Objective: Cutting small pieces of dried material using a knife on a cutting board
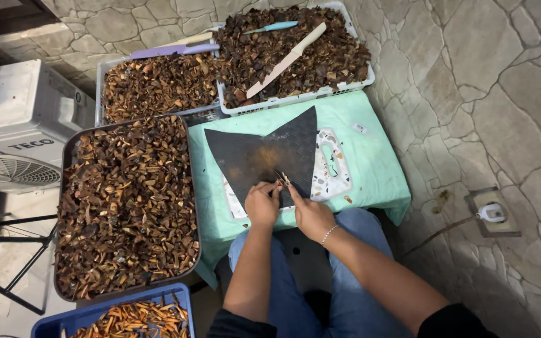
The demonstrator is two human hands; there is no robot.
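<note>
A: What do the hands have between them?

B: A small brown piece [281, 179], pinched at the near edge of the dark mat [264, 153] that lies on the green-covered surface [370, 169]. The left hand [262, 203] is clenched around one end of it; the right hand [308, 211] grips what looks like a thin blade against it, though it is too small to be sure.

A: How would the piece handle?

B: Light, I judge, and dry and stiff like the chips heaped in the dark tray [126, 206] on the left. Probably brittle, so a hard squeeze could snap it. It is tiny, so fingertips are the only sensible hold, at the end away from the cutting edge.

A: Slippery?

B: Likely not; the surface looks rough and husky. The mat under it should stop it sliding.

A: And around them?

B: Two white baskets [295, 97] of the same brown bits stand behind the mat, with pastel knives [286, 61] lying on top, and a blue crate [114, 313] of orange slivers sits near the left knee.
</note>
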